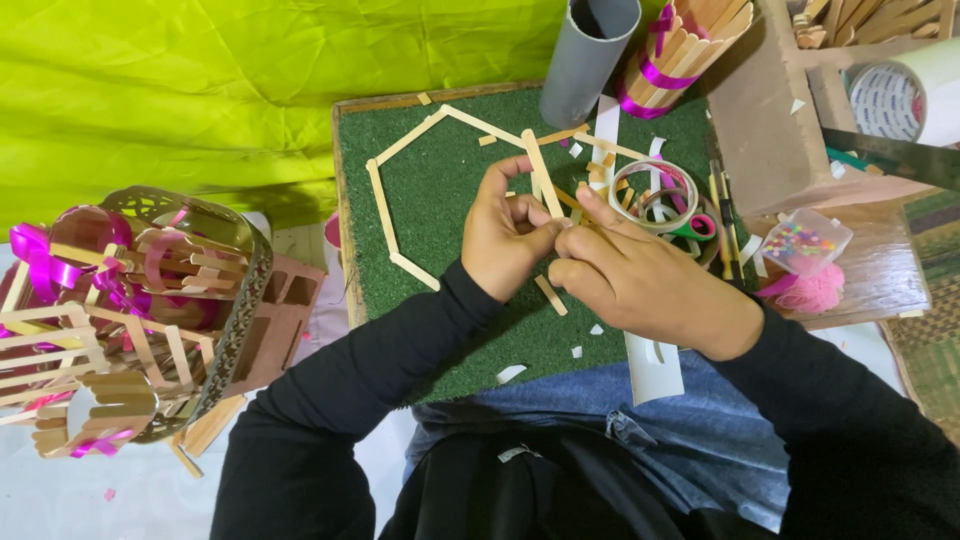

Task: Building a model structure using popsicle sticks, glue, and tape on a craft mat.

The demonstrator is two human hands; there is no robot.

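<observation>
My left hand (508, 238) and my right hand (640, 278) meet over a green turf-covered board (440, 180) on my lap. Both pinch the lower end of a flat wooden craft stick (541, 171) that slants up and away from my fingers. That stick belongs to an open frame of joined sticks (385, 205) lying on the turf, shaped like part of a hexagon. A short loose stick piece (551, 296) lies just below my hands. Both sleeves are black.
A clear tape roll (640, 190), scissors with a green handle (700, 226) and stick offcuts lie right of my hands. A grey tube (588, 55) and a stick-built cup with pink ribbon (680, 50) stand behind. A basket of stick crafts (140, 310) sits left; a bead box (805, 240) sits right.
</observation>
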